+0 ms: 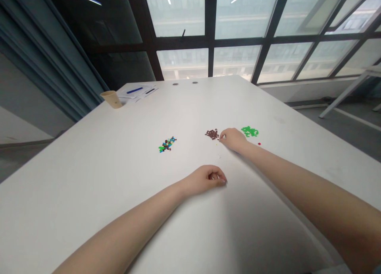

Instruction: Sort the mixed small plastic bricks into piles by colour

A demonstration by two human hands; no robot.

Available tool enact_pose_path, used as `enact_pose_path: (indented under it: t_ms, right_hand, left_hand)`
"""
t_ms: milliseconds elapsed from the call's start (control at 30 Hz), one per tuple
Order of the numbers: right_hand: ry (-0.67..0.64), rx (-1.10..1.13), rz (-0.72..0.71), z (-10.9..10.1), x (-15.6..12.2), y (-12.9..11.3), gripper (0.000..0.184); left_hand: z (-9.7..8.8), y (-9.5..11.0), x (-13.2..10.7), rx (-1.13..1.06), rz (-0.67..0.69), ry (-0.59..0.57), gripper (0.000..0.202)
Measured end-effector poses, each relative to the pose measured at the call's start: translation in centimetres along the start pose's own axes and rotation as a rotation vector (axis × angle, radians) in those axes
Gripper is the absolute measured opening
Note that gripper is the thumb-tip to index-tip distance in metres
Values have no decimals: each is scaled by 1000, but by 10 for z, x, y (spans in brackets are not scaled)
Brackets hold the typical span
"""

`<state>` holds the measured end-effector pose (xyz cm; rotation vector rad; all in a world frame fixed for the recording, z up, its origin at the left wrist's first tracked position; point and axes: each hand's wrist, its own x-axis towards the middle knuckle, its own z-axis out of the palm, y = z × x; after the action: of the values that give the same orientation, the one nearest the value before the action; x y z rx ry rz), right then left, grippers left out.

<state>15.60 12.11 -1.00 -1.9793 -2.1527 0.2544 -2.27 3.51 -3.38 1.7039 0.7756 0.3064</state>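
Note:
On the white table [119,186] lie three small heaps of tiny pieces: a mixed-colour heap [167,144] at centre left, a brown heap [212,134] in the middle and a green heap [249,131] to its right. My right hand [233,139] rests between the brown and green heaps, fingers pinched together at the edge of the brown one; what they pinch is too small to name. My left hand [208,179] lies nearer to me on the bare tabletop, fingers curled into a loose fist. One red piece [259,143] sits alone beside my right wrist.
A paper cup [112,99] stands at the far left edge of the table, with papers and a blue pen [135,90] behind it. Two dark round spots [184,83] mark the far edge. Large windows rise beyond, and another table's leg [342,97] shows at right.

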Motion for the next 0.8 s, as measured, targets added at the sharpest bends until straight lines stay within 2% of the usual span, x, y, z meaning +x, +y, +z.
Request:
enact_pose_path:
  t_ms: [333, 433, 500, 567, 600, 667, 733, 800]
  right_hand:
    - [35, 28, 45, 11, 12, -4, 17]
    - [47, 29, 38, 11, 11, -7, 19]
    - [60, 31, 20, 7, 6, -8, 20]
    - [72, 34, -4, 1, -4, -8, 22]
    - [75, 36, -18, -3, -12, -8, 22]
    - [72, 42, -54, -8, -32, -7, 22]
    - [61, 57, -103, -9, -57, -5, 21]
    - [62, 97, -175, -6, -81, -3, 22]
  left_hand:
    - [1, -1, 0, 8, 13, 6, 28]
    - [-6, 4, 0, 80, 6, 23, 27]
    - [-20, 10, -3, 295, -39, 124, 25]
    - [-41, 14, -9, 660, -151, 325, 23]
    - [-53, 16, -13, 884, -248, 445, 23]
    - [-77, 17, -23, 1042, -382, 585, 29]
    - [-96, 16, -32, 1104, -476, 639, 32]
    - [-108, 14, -37, 1141, -514, 625, 31]
